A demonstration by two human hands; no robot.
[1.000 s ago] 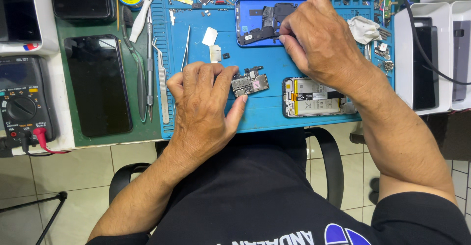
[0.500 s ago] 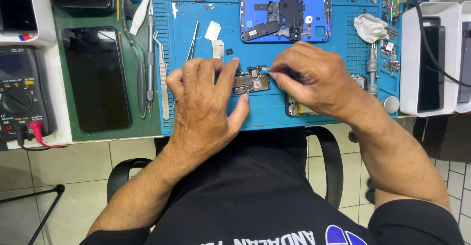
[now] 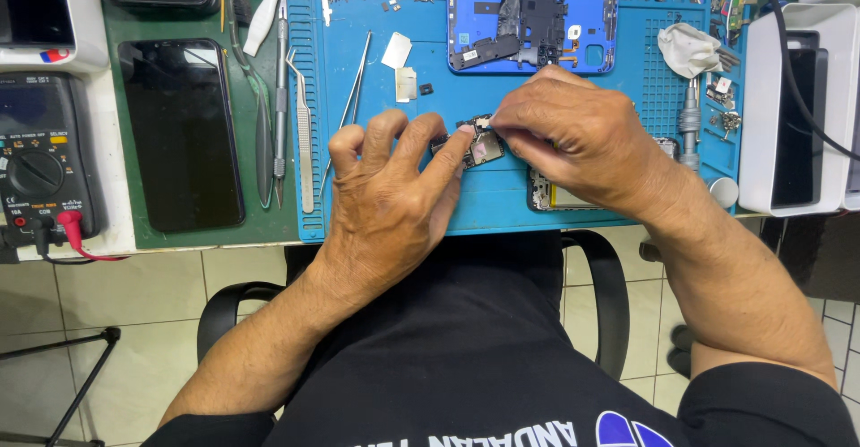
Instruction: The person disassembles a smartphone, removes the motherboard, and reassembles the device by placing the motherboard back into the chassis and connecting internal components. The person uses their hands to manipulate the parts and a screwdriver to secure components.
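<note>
White workbench (image 3: 107,248) under a green mat (image 3: 269,223), blue repair mat (image 3: 502,210) and black multimeter (image 3: 40,165).
</note>
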